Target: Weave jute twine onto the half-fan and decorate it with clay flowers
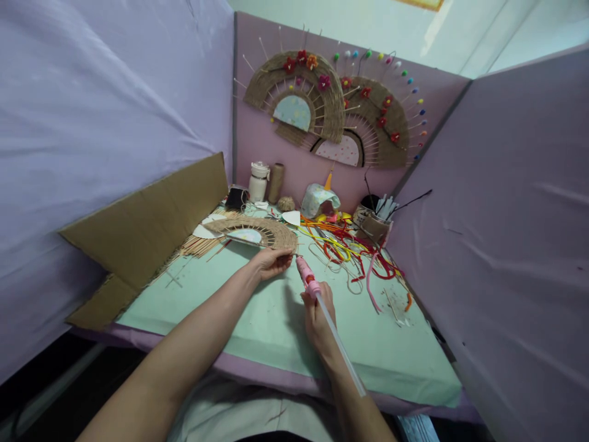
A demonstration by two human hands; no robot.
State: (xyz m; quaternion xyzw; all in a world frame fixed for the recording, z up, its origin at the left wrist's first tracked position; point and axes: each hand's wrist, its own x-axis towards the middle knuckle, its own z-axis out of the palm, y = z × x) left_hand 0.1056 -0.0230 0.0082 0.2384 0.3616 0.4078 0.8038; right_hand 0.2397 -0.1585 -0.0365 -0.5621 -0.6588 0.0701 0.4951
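My left hand (pixel 275 263) is closed on the right end of a twine-wrapped fan (pixel 281 234), a half-ring with a pale patterned half-circle at its centre. The fan is held a little tilted over the green tabletop. In my right hand (pixel 319 319) is a pink hot glue gun (pixel 308 276), with a long clear glue stick (pixel 343 347) running out of its back end. The gun's nozzle points at the fan's right end, close by my left fingertips. Whether the nozzle touches the fan, I cannot tell.
Pipe cleaners (pixel 340 242) lie tangled at the right. Thin sticks (pixel 197 245) and leaning cardboard (pixel 156 215) are at the left. Behind stand a white bottle (pixel 258 182), a twine spool (pixel 275 183) and a cup (pixel 373 228). Two finished fans (pixel 299 67) hang on the back panel.
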